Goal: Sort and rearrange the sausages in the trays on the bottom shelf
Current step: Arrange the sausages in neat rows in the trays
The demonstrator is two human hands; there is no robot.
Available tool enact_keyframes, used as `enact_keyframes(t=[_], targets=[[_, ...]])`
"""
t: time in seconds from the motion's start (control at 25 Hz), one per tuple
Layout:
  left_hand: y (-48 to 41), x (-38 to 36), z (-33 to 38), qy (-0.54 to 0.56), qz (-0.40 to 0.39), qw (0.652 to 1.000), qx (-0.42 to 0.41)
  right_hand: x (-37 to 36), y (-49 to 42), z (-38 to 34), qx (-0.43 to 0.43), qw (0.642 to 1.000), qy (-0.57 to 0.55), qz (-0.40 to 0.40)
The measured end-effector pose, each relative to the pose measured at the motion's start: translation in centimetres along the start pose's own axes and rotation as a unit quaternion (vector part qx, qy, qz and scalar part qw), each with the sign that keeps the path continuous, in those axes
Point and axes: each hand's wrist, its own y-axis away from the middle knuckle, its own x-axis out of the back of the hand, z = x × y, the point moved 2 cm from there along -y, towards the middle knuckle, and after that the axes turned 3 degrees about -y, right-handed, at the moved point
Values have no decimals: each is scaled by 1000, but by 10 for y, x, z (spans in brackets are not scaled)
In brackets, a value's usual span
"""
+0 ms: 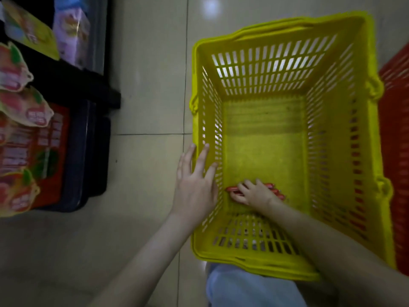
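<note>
Right-hand grip: my right hand (pixel 256 194) was down inside the yellow basket (pixel 332 151), fingers bent over a small bunch of sausages (pixel 231 189) and thumb on their near side, so I read it as grasping them.
Sausages: red and thin, they lay side by side on the basket's floor, in its near-left corner, partly hidden under my hand.
Left hand: my left hand (pixel 195 185) was released, its fingers straight and spread, lying over the basket's left rim with the fingertips against the slotted wall.
Basket: it stood on the pale floor tiles (pixel 150 85); I saw nothing on its floor besides the sausages.
Near side of basket: a knee in light blue cloth (pixel 243 289) sat just below the basket's near rim.
Right of basket: a red basket (pixel 396 151) stood just beside it, cut off by the frame edge.
Left of basket: well apart across the tiles, a dark tray (pixel 81 151) held red packs, and fruit-printed packets (pixel 20 107) overlapped above it; the print was too blurred for me to read.
</note>
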Motion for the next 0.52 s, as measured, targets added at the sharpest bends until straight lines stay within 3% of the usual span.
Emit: enact_keyframes(t=[0.16, 0.32, 0.36, 0.44, 0.52], targets=[[1, -6, -2, -50, 5, 999, -9, 39, 12, 17, -109, 969, -218, 48], [2, 16, 11, -84, -29, 996, -16, 102, 94, 41, -199, 841, -446, 234], [-2, 34, 21, -38, -22, 999, -1, 119, 124, 44, -213, 785, -504, 288], [-12, 90, 49, 175, -21, 983, 41, 154, 192, 45, -189, 607, -661, 399], [-16, 156, 89, 407, -63, 909, 60, 182, 269, 33, -101, 417, -771, 471]])
